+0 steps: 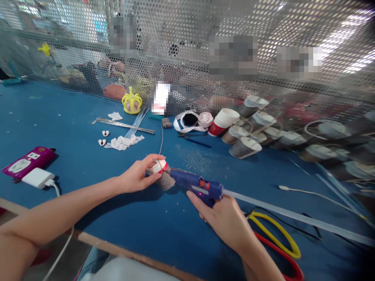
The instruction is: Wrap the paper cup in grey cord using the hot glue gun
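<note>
My left hand [142, 174] is closed around a small paper cup [159, 166], white with a red band. A greyish-brown part of it shows lower down, towards the table. Grey cord [162, 141] runs from the cup back to a small grey bundle [166, 123]. In my right hand [224, 220] is a blue hot glue gun [187, 180] with a small red light lit. Its nozzle points left and reaches the cup beside my left fingertips; whether it touches is hard to tell. A long clear glue stick [278, 215] trails from its back.
Stacked paper cups [225, 119] and several grey-wrapped cups [245, 148] stand at the back right. Scissors [277, 234] with yellow and red handles lie right. White ribbon [179, 123], pliers [195, 140], metal rods [125, 125], a yellow crown [132, 102] and a purple power strip [32, 162] lie around.
</note>
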`<move>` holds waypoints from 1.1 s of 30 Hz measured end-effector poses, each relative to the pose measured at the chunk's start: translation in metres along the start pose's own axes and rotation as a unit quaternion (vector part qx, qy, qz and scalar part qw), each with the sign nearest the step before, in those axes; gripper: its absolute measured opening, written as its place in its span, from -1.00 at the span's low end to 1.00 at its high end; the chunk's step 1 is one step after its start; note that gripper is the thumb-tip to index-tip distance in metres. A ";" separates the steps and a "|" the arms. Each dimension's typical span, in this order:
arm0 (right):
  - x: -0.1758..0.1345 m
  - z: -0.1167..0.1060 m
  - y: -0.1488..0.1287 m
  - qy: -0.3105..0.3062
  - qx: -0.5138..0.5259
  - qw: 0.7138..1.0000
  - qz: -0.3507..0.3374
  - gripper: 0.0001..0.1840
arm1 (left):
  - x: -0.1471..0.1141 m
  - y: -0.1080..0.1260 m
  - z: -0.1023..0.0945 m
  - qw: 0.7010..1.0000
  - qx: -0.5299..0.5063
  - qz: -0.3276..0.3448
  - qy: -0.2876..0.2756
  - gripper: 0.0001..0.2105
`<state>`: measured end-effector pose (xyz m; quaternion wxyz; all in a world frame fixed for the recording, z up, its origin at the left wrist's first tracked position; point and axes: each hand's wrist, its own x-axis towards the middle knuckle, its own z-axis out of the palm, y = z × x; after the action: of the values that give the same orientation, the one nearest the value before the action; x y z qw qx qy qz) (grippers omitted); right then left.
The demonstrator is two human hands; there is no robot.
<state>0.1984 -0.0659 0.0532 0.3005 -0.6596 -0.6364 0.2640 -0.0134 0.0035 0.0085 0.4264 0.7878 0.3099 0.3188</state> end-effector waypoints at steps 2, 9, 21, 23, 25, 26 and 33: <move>0.000 0.000 0.000 0.004 -0.015 1.000 -0.008 -0.81 | 0.000 0.000 0.000 1.000 0.002 0.001 0.001 -0.61; 0.000 -0.001 0.001 0.014 -0.055 0.998 -0.029 -0.78 | 0.001 -0.001 0.000 1.000 -0.010 -0.005 0.006 -0.62; -0.001 0.003 0.004 0.031 -0.165 0.980 -0.108 -0.69 | 0.000 -0.005 0.001 1.000 -0.013 0.005 0.008 -0.62; -0.001 0.003 0.003 0.038 -0.167 0.979 -0.112 -0.69 | 0.000 -0.006 0.001 1.000 -0.013 0.004 0.010 -0.62; -0.001 0.003 0.002 0.040 -0.170 0.977 -0.122 -0.70 | 0.000 -0.006 0.001 1.000 -0.013 0.003 0.011 -0.62; -0.001 0.003 0.002 0.037 -0.173 0.976 -0.130 -0.70 | 0.000 -0.006 0.001 1.000 -0.012 0.003 0.012 -0.62; 0.000 0.005 0.004 0.051 -0.213 0.962 -0.160 -0.67 | 0.001 -0.005 0.001 1.000 -0.012 0.004 0.013 -0.63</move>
<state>0.1979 -0.0657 0.0470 0.2233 -0.6103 -0.7592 0.0366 -0.0132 0.0062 0.0039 0.4304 0.7795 0.3087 0.3345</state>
